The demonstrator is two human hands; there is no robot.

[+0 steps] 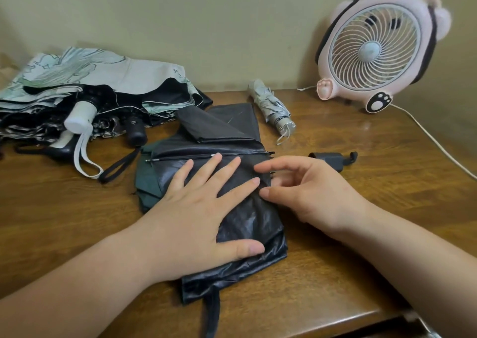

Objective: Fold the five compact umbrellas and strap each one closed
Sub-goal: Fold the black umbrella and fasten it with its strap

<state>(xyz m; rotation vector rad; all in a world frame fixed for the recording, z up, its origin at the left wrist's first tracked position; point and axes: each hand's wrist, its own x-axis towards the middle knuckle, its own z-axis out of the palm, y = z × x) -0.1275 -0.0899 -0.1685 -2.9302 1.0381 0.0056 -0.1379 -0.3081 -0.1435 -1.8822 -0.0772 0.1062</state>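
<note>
— Wooden desk against a plain pale wall. How much room is on it?
— Bare wood at the front left, and on the right between the black umbrella and the white cable trailing from the pink fan in the back right corner. The desk's near edge shows at lower right, and the umbrella's strap reaches down towards it.
— Where does that umbrella lie?
— In the middle of the desk, canopy flattened, with a thin rib across its far part and its dark handle sticking out to the right.
— And the hands?
— The left grip lies flat on the canopy, fingers spread wide, pressing it down. The right grip is just beside it, thumb and forefinger parted, tips at a crease in the fabric.
— The other umbrellas?
— A silver umbrella lies folded near the back edge. At back left is a loose pile: a flower-printed canopy on top, with a white handle and a black handle poking out, their wrist loops on the wood.
— Any writing?
— A round mark on the black handle's end, too small to read.
</note>
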